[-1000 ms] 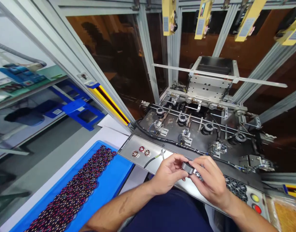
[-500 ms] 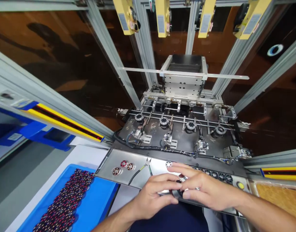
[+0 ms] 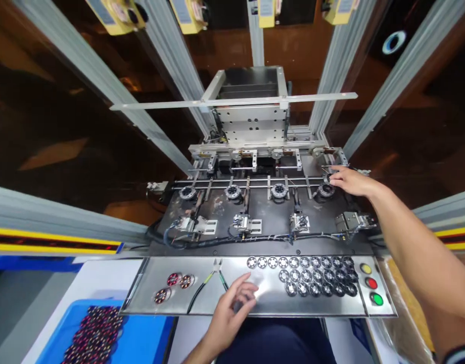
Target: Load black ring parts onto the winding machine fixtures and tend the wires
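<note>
My left hand [image 3: 232, 311] hovers over the front edge of the metal tray [image 3: 141, 290], its fingers curled and apart, with a small dark thing at the palm that I cannot make out. My right hand [image 3: 348, 180] reaches to the rightmost round fixture [image 3: 325, 191] of the machine; its fingertips are at the fixture's upper edge, and what they hold is too small to tell. Rows of black slotted rings [image 3: 306, 276] lie on the tray's right half. Cutters [image 3: 213, 278] with green handles and several red and copper wound rings [image 3: 174, 279] lie to the left.
Three more round fixtures [image 3: 233, 192] stand in line on the dark machine plate [image 3: 263, 247]. Yellow, red and green buttons [image 3: 376, 299] sit at the tray's right end. A blue bin [image 3: 141, 338] of wound rings is at lower left. A long bar [image 3: 164, 104] crosses above.
My hands have parted. The right has moved forward to the rightmost fixture, while the left has stayed over the tray's front. The view has shifted, and the rows of rings and the buttons now show fully.
</note>
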{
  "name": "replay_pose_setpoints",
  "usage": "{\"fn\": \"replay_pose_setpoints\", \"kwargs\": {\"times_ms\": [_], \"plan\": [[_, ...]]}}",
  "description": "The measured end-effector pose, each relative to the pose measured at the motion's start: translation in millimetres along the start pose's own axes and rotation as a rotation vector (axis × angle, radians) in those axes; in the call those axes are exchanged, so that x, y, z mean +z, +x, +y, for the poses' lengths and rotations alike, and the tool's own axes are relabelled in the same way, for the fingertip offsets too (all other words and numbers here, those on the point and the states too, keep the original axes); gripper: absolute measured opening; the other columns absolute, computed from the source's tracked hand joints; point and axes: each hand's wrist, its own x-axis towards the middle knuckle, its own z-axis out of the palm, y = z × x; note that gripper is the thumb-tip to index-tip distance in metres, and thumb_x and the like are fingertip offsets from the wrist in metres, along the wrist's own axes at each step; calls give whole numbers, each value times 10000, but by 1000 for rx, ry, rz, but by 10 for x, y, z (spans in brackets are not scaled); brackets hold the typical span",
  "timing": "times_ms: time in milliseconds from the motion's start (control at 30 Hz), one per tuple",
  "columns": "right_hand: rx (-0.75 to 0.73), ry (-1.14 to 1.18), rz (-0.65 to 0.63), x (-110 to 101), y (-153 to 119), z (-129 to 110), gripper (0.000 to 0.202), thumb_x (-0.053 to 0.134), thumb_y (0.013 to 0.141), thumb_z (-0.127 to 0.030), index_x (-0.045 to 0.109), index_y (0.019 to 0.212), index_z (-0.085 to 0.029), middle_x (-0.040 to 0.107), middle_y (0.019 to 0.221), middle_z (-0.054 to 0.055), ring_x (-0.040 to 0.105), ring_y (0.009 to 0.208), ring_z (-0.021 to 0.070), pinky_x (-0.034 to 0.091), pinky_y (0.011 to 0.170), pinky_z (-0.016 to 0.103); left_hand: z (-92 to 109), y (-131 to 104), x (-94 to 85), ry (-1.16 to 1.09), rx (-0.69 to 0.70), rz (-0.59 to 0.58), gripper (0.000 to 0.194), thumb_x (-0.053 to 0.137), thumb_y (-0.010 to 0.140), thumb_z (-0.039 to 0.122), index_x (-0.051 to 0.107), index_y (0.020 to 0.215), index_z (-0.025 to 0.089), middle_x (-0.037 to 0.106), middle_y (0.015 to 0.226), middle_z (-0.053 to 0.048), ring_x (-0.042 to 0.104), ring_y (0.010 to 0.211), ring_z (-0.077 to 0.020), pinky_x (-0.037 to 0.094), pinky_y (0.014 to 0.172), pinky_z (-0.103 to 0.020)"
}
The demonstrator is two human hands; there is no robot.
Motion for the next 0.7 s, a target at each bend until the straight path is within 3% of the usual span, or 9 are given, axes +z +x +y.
{"fn": "replay_pose_setpoints", "kwargs": {"times_ms": [100, 200, 367, 433, 567, 700], "plan": [[80, -34, -43, 144, 151, 302, 378, 473, 890, -272, 718, 1119, -96, 497, 1393, 146, 262, 1448, 261, 247, 1187, 370, -337, -116, 8, 21, -146, -4, 683, 524, 934, 488, 212, 1418, 122, 603, 1107, -134, 585, 916, -164, 445, 882, -318], [107, -62, -72, 268, 182, 388, 383, 511, 880, -314, 724, 1140, -131, 412, 1473, 129, 234, 1455, 279, 214, 1196, 378, -479, -207, -14, 24, -202, 23, 762, 510, 929, 527, 132, 1451, 121, 606, 1100, -135, 591, 998, -194, 431, 907, -325], [88, -116, -103, 313, 189, 428, 379, 537, 889, -303, 710, 1161, -105, 299, 1535, 163, 206, 1457, 295, 187, 1195, 395, -395, -208, -12, -22, -151, 214, 696, 583, 893, 489, 290, 1424, 147, 633, 1051, -98, 600, 972, -183, 414, 897, -296], [77, -140, -111, 323, 195, 427, 363, 548, 891, -291, 710, 1160, -109, 289, 1541, 158, 213, 1452, 300, 188, 1193, 409, -348, -190, 3, -30, -139, 239, 678, 590, 888, 488, 322, 1412, 153, 641, 1036, -89, 604, 946, -175, 417, 878, -291], [69, -194, -105, 379, 227, 429, 336, 557, 893, -270, 715, 1144, -113, 292, 1539, 158, 222, 1442, 335, 219, 1173, 467, -314, -172, -19, 0, -160, 150, 652, 543, 926, 485, 280, 1425, 157, 629, 1093, -96, 597, 979, -169, 412, 903, -297], [6, -234, -87, 452, 298, 472, 254, 561, 885, -229, 744, 1030, -128, 477, 1408, 165, 264, 1431, 300, 225, 1162, 498, -307, -173, -52, 33, -195, 42, 677, 505, 951, 491, 197, 1443, 144, 603, 1149, -116, 582, 1034, -169, 396, 948, -307]]}}
